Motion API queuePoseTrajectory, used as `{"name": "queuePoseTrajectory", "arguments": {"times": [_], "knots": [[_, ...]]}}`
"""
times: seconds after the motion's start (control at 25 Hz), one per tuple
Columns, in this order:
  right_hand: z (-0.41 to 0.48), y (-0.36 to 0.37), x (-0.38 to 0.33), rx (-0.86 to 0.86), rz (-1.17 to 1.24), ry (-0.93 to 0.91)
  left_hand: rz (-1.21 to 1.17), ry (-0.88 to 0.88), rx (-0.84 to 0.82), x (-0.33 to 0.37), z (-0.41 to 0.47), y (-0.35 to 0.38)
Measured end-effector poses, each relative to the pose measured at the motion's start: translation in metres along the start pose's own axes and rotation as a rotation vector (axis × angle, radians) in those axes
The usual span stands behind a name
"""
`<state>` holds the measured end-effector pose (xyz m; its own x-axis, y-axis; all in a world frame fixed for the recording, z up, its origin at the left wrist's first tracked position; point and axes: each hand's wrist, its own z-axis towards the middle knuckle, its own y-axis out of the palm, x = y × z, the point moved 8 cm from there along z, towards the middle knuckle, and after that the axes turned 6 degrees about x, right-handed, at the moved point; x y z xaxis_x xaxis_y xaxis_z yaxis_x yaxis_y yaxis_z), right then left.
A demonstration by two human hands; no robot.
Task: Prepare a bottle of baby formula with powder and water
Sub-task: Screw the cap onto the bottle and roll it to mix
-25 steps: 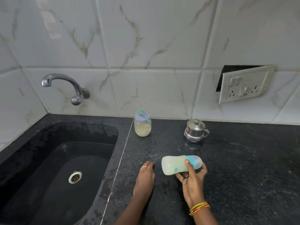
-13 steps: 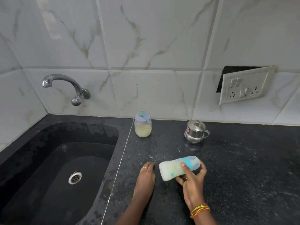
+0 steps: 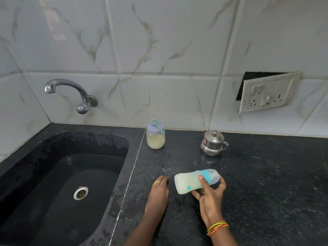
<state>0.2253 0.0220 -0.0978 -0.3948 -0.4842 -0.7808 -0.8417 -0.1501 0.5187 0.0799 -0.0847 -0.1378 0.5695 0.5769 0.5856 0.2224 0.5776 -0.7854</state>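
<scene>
The right hand (image 3: pixel 210 194) grips the capped baby bottle (image 3: pixel 193 181) sideways above the counter (image 3: pixel 266 183), long axis left-right, cap rightward; the left hand (image 3: pixel 158 194) rests flat, fingers straight, just left.

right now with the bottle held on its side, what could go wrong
The baby bottle lies sideways in the right hand with milky liquid inside: if its blue collar is loose, it may leak. The grip is only thumb and fingers above a wet-looking counter, so it could slip.
</scene>
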Motion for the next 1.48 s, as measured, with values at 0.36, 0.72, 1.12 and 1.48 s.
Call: {"name": "queuePoseTrajectory", "arguments": {"times": [0.36, 0.72, 1.12, 1.48], "knots": [[0.0015, -0.0006, 0.0019, -0.012, -0.021, 0.013, -0.008, -0.019, -0.015, -0.0030, 0.0002, 0.0042], [-0.0005, 0.0036, 0.0057, -0.064, -0.121, 0.008, -0.011, -0.024, -0.020, -0.0040, -0.0001, 0.0044], [0.0038, -0.0019, 0.0038, 0.003, -0.013, 0.010, -0.017, -0.013, 0.000, -0.0049, 0.0012, 0.0052], [0.0012, 0.0043, 0.0094, -0.043, -0.074, -0.003, -0.017, -0.018, -0.017, -0.0058, 0.0013, 0.0066]]}}
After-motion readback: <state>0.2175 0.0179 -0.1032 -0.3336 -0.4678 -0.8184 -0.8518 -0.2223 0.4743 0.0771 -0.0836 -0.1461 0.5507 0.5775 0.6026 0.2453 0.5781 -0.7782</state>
